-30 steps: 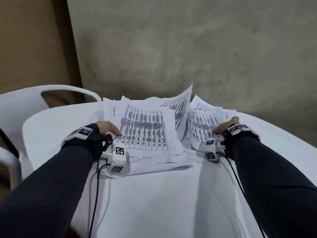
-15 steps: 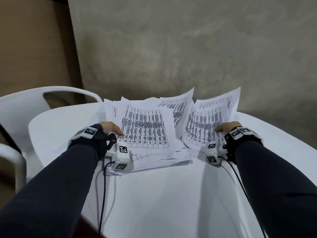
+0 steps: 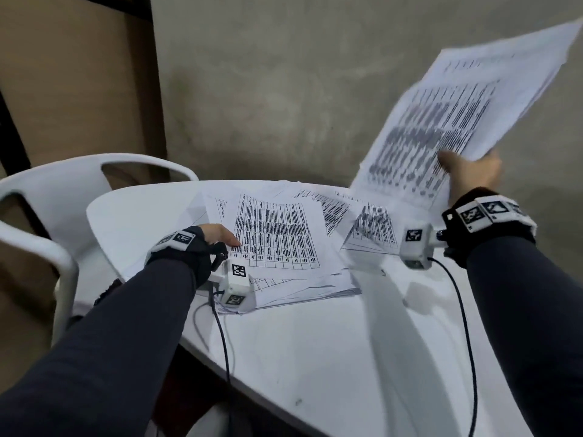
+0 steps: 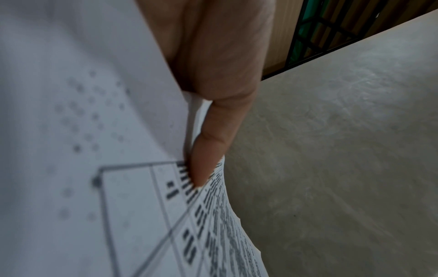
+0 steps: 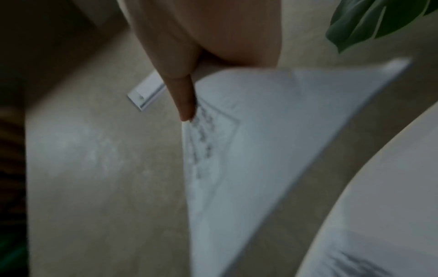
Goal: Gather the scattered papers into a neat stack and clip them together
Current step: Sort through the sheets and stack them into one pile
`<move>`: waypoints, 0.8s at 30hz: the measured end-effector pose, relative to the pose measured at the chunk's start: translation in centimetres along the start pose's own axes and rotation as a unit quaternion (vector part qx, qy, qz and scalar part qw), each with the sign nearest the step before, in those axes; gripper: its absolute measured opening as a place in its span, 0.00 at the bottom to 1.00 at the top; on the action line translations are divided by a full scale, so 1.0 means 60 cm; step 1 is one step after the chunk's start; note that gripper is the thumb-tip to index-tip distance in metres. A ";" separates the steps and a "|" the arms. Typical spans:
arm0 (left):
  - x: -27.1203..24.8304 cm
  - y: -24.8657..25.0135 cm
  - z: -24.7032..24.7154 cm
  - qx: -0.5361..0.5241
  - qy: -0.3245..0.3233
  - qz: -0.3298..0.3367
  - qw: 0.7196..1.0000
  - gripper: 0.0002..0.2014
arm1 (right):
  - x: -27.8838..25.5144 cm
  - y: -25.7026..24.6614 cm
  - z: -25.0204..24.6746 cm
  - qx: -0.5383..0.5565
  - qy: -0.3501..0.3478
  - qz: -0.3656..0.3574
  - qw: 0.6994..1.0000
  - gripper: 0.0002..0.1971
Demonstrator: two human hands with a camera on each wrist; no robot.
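A loose pile of printed sheets (image 3: 277, 244) lies on the white table (image 3: 315, 357). My left hand (image 3: 228, 239) holds the pile's left edge. Its thumb (image 4: 208, 150) presses on the top sheet (image 4: 83, 131), and its fingers are hidden beneath the paper. My right hand (image 3: 457, 165) grips a blurred bundle of sheets (image 3: 457, 115) by its lower edge and holds it high above the table's right side. That hand's thumb (image 5: 187, 101) lies on the bundle's face (image 5: 260, 140). More single sheets (image 3: 369, 228) lie fanned out under the raised bundle.
A white plastic chair (image 3: 63, 190) stands close against the table's left side. A bare grey wall (image 3: 284, 89) rises just behind the table. Cables (image 3: 463, 310) run from both wrist cameras across the near tabletop. A green leaf (image 5: 379, 22) shows at the right.
My right hand has lifted its bundle of sheets off the table, up and to the right. My left hand stays on the pile's left edge.
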State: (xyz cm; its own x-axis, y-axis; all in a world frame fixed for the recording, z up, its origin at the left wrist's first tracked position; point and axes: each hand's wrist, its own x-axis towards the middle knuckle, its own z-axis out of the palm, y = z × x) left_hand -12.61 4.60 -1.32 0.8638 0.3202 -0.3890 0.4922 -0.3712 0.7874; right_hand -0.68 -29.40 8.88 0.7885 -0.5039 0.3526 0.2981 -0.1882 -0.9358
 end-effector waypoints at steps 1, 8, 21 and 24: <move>0.000 0.001 -0.001 0.009 -0.009 -0.001 1.000 0.19 | 0.002 -0.017 0.000 0.072 -0.025 0.011 0.997 0.24; 0.005 -0.006 0.003 -0.212 0.033 -0.044 0.976 0.34 | -0.037 0.002 0.052 0.137 -0.315 0.175 0.923 0.41; 0.061 -0.030 -0.010 -0.314 -0.011 0.065 0.947 0.20 | -0.152 0.122 0.170 -0.422 -0.533 0.040 0.733 0.29; 0.072 -0.041 -0.012 -0.196 -0.081 -0.001 0.977 0.30 | -0.159 0.112 0.176 -0.462 -0.575 0.016 0.675 0.29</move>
State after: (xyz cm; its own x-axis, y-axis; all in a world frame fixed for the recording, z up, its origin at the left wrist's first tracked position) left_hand -10.19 7.50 -4.58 0.8844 0.1663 -0.4360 0.4419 0.0018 0.8970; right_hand -0.52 -16.97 -0.75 0.8413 0.3668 -0.3971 0.2269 -0.9063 -0.3564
